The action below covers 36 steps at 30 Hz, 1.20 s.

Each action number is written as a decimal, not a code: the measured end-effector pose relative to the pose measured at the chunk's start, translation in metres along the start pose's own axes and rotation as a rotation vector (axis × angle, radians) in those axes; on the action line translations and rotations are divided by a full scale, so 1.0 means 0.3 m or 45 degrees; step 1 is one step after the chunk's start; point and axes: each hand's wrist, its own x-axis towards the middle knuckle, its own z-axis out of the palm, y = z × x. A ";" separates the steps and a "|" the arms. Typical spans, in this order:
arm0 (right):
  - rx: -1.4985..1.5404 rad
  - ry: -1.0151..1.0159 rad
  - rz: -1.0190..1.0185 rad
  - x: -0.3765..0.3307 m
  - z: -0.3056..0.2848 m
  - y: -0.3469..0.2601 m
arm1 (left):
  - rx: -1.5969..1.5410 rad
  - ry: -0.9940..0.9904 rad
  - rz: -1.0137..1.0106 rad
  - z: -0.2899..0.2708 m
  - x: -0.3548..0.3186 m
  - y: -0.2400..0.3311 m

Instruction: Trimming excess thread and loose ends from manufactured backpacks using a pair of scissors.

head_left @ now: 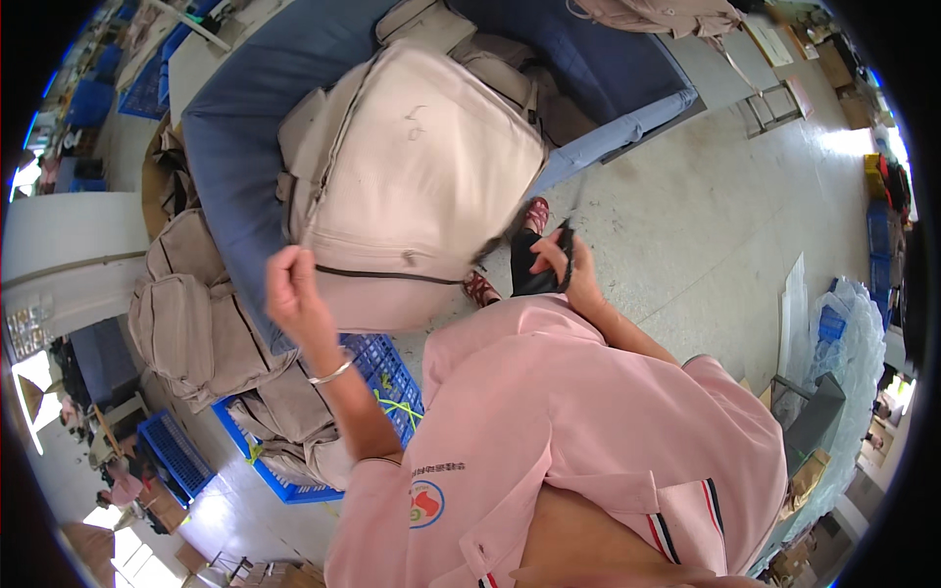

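Observation:
A large beige backpack (421,147) with black zips leans over the near side of a blue padded bin, in front of me. My left hand (297,289) is at its lower left corner, the fingers closed on the backpack's edge. To the right of the bag, my right hand (576,269) is closed around a slim black thing (566,243), whose kind is too blurred to tell. A dark blurred piece shows at the backpack's right lower edge, apart from that hand.
The blue padded bin (230,186) holds more beige bags (500,73). More backpacks (176,328) are piled at the left, beside and in a blue plastic crate (382,367). At the right are a wrapped plastic bundle (848,333) and a small metal frame (779,108) on the grey floor.

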 end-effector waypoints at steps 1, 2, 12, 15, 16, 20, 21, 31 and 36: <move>0.050 0.107 -0.019 -0.010 -0.040 0.008 | 0.013 -0.075 0.137 -0.040 0.047 0.039; 0.040 0.208 -0.009 -0.009 -0.071 -0.018 | 0.098 -0.164 0.319 -0.085 0.099 0.090; 0.142 0.229 -0.395 0.063 0.013 -0.213 | 0.335 -0.878 1.100 0.238 0.471 0.330; 0.127 0.082 -0.254 0.080 0.060 -0.198 | 0.320 -0.869 0.975 0.374 0.483 0.331; 0.117 0.001 -0.186 0.083 0.074 -0.199 | 0.313 -0.872 0.893 0.405 0.492 0.328; -0.545 0.472 -0.492 0.108 0.036 -0.263 | 0.266 -0.946 1.021 0.425 0.500 0.357; -0.725 0.578 -0.567 0.129 0.021 -0.311 | 0.263 -0.963 1.075 0.418 0.504 0.349; -0.501 0.080 -0.411 0.156 -0.004 -0.499 | 0.122 -1.164 1.263 0.280 0.564 0.569; -0.220 0.083 -0.055 0.193 -0.056 -0.263 | 0.221 -1.364 0.756 0.562 0.537 0.261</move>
